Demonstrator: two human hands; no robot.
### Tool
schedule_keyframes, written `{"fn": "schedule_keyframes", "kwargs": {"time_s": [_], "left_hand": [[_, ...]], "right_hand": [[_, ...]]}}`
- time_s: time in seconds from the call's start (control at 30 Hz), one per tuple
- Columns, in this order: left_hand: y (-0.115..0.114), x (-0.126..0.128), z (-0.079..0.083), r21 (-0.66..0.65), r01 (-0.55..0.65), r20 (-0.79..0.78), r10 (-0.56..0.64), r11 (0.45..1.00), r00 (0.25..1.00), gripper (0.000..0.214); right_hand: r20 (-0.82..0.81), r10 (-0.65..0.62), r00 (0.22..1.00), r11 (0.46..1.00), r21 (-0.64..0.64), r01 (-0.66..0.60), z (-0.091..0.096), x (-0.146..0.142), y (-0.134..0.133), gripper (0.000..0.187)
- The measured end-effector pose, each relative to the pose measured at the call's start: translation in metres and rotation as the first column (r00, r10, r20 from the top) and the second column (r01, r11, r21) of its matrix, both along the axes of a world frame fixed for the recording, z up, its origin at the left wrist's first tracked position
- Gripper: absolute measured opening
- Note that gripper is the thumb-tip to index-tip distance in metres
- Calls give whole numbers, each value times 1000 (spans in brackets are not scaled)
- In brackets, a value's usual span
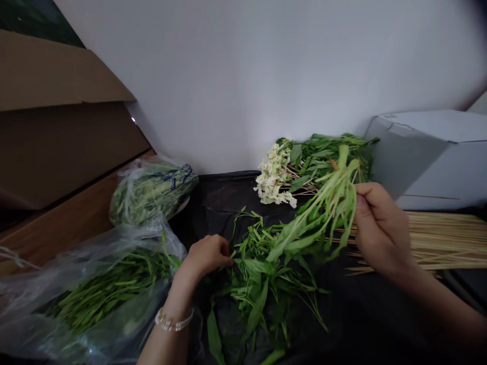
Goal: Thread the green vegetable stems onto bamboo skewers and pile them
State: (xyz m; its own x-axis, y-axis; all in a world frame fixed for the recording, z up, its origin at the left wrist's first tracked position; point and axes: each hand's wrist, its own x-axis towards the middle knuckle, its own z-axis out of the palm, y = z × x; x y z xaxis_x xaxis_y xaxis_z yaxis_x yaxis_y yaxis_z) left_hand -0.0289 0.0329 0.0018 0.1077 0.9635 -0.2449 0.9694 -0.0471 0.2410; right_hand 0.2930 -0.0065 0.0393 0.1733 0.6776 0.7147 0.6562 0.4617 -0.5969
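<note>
Bagged greens (pixel 110 289) left, bamboo skewers (pixel 445 241) right, loose greens (pixel 258 289) between

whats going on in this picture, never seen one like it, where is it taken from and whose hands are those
This picture comes from a camera worn on a person's head, looking down at their own two bare hands. The right hand holds a bunch of leafy green stems in the air. The left hand, with a beaded bracelet, sits at the edge of a loose pile of similar greens on a black plastic sheet. Nearby lie more greens in clear plastic bags, thin wooden skewers and pale blooms on sticks.
</note>
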Motion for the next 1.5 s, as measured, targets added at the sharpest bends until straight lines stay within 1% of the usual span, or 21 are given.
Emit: {"fn": "schedule_keyframes", "kwargs": {"time_s": [0.07,0.33,0.5,0.57,0.7,0.77,0.83,0.93,0.97,1.0,1.03,1.07,1.1,1.13,1.17,1.23,1.27,1.3,1.37,1.43,1.5], "left_hand": [[0,2,-1,-8,13,-9,-13,1000,1000,2],[2,4,0,56,9,-69,-5,998,998,14],[4,1,-2,32,16,-10,-15,999,1000,8],[6,2,-4,79,-7,4,6,997,1000,10],[10,11,-15,265,-92,4,94,960,996,23],[12,15,-24,290,-120,11,122,950,992,22],[14,18,-30,295,-129,45,122,947,992,14],[18,17,-33,314,-149,130,113,938,985,11],[20,16,-32,326,-173,219,104,930,970,12],[21,15,-30,330,-208,349,86,921,933,14],[22,14,-28,316,-249,501,62,915,863,16],[23,13,-27,280,-283,639,42,917,768,19],[24,12,-25,237,-303,733,35,923,679,21],[24,11,-24,206,-312,768,44,928,639,22],[23,11,-24,208,-319,752,57,925,656,24],[21,13,-25,326,-319,598,67,890,799,27],[20,15,-27,408,-291,493,60,865,868,25],[19,18,-29,474,-247,402,42,845,915,22],[15,27,-33,525,-145,299,-23,839,954,19],[12,36,-37,506,-68,257,-75,860,964,24],[10,43,-39,482,-33,194,-70,876,979,29]], "right_hand": [[1,20,1000,1000,-14,-20,0,0,0,21],[32,90,995,995,-36,-89,-1,0,0,19],[42,100,994,994,-39,-99,-3,-1,0,19],[42,95,995,995,-35,-94,-3,-1,0,19],[49,95,994,995,-42,-93,-3,-2,0,18],[56,106,993,994,-36,-104,-3,-2,0,18],[64,109,992,994,-32,-107,-3,-3,0,18],[72,109,991,994,-40,-107,-3,-3,-1,19],[74,111,991,993,-42,-109,-3,-3,-1,19],[78,114,990,993,-42,-111,-3,-3,-1,19],[83,116,990,993,-39,-113,-3,-4,-1,19],[88,118,989,993,-34,-116,-3,-4,-1,19],[89,117,989,993,-29,-115,-3,-4,-1,19],[88,115,989,993,-23,-113,-3,-4,-1,18],[85,112,990,994,-19,-111,-3,-4,-1,18],[77,106,991,994,-13,-105,-2,-3,0,17],[74,102,992,995,-10,-102,-2,-3,0,18],[71,101,992,995,-6,-101,-1,-2,0,18],[61,100,993,995,-3,-100,-1,0,1,18],[47,95,994,996,-4,-95,0,1,1,18],[41,82,996,997,-14,-82,0,2,2,18]]}}
